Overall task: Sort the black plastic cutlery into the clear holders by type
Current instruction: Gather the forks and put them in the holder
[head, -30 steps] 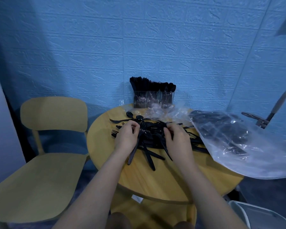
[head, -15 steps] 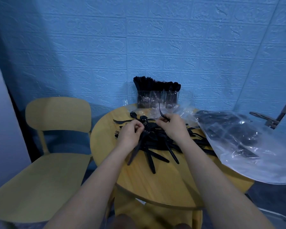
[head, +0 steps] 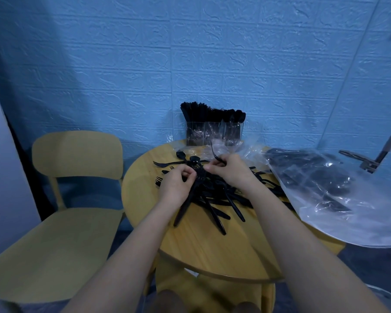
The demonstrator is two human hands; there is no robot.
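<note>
A heap of black plastic cutlery (head: 215, 195) lies in the middle of the round wooden table (head: 208, 249). My left hand (head: 175, 186) grips a bundle of black pieces (head: 185, 204) whose handles slant down toward me. My right hand (head: 231, 171) pinches one thin black piece (head: 213, 152) that sticks up from its fingers; its type is not clear. Both hands meet over the far side of the heap. The clear holders (head: 212, 134) stand at the table's back edge against the wall, packed with upright black cutlery.
A large clear plastic bag (head: 339, 199) holding more black cutlery covers the table's right side. Crumpled clear wrap (head: 233, 146) lies in front of the holders. A yellow chair (head: 61, 206) stands at the left. A metal stand arm (head: 379, 154) reaches in from the right.
My right hand moved from the near side of the heap to its far side and lifted one thin black piece. My left hand stayed put with its bundle.
</note>
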